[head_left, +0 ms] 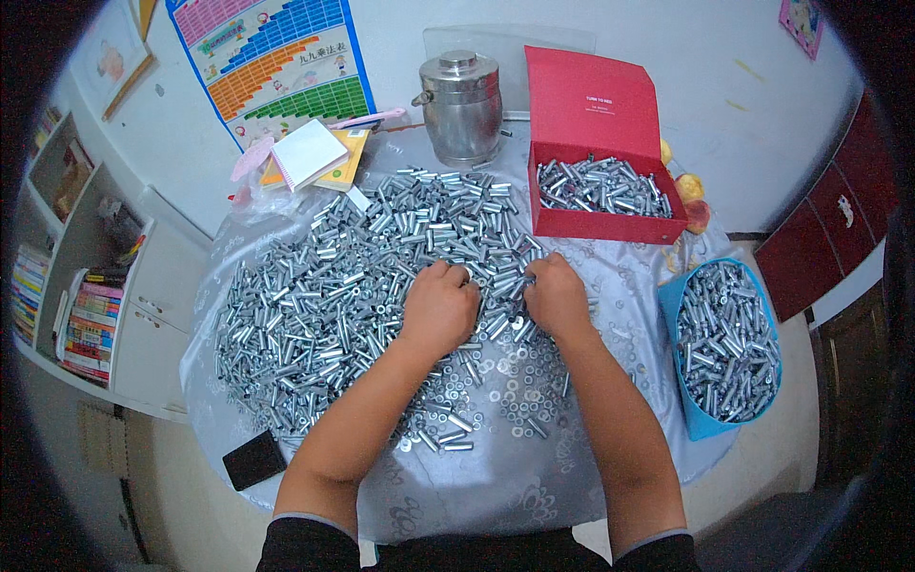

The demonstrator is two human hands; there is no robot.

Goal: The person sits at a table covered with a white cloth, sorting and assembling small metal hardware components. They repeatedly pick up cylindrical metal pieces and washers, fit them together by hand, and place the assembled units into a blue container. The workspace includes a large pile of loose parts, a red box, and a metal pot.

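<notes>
A big heap of silvery metal sleeves (286,315) covers much of the table. My left hand (440,307) is over the right part of this heap, back up, with its fingers curled in. A short distance to its right, my right hand (555,296) has thumb and fingers drawn together at the heap's right edge. Both hands are closed, but the fingertips and whatever small piece each may hold are too hidden to make out. Flat washers (519,386) lie scattered on the cloth between my forearms, with a few sleeves among them.
A red lidded box (610,229) stands open at the back right, filled with assembled metal pieces. A blue bin (672,324) at the right holds more. Behind the heap are a metal pot (462,114) and notebooks (310,157). A black phone (254,461) lies at the front left edge.
</notes>
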